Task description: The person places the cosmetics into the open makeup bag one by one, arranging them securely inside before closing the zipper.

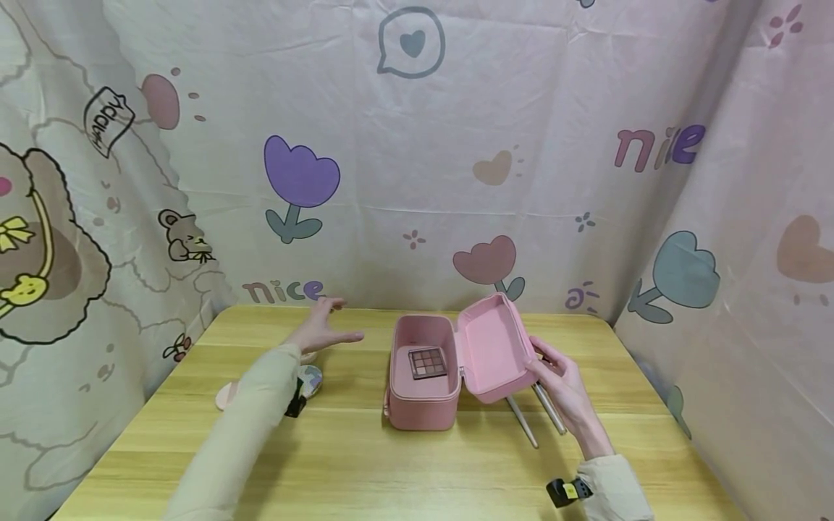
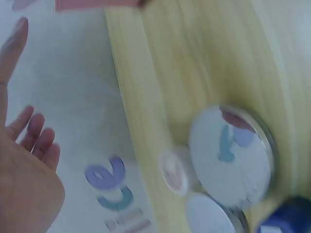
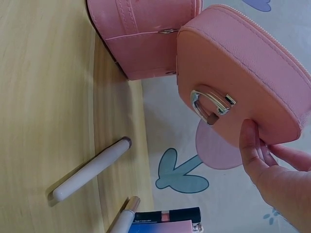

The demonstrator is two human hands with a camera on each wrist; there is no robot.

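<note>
A pink cosmetic case (image 1: pixel 423 414) stands on the table with its lid (image 1: pixel 495 347) swung out to the right. Inside the case lies an eyeshadow palette (image 1: pixel 428 363) with a clear cover. My right hand (image 1: pixel 563 383) pinches the outer edge of the lid, the thumb on its outer face near the handle (image 3: pixel 214 104). To the left of the case, my left hand (image 1: pixel 319 329) hovers with fingers spread and nothing in it. Below it, in the left wrist view, sit a shiny round compact (image 2: pixel 231 155), a small pale jar (image 2: pixel 177 172) and another round compact (image 2: pixel 209 213).
Two pale brush-like sticks (image 1: pixel 523 421) (image 1: pixel 549 409) lie under and beside the lid. A dark tube (image 3: pixel 167 215) and a blue-pink item (image 3: pixel 163 226) lie near them. A pink round item (image 1: pixel 226 396) is by the left sleeve. A patterned curtain (image 1: pixel 417 145) hangs behind the table.
</note>
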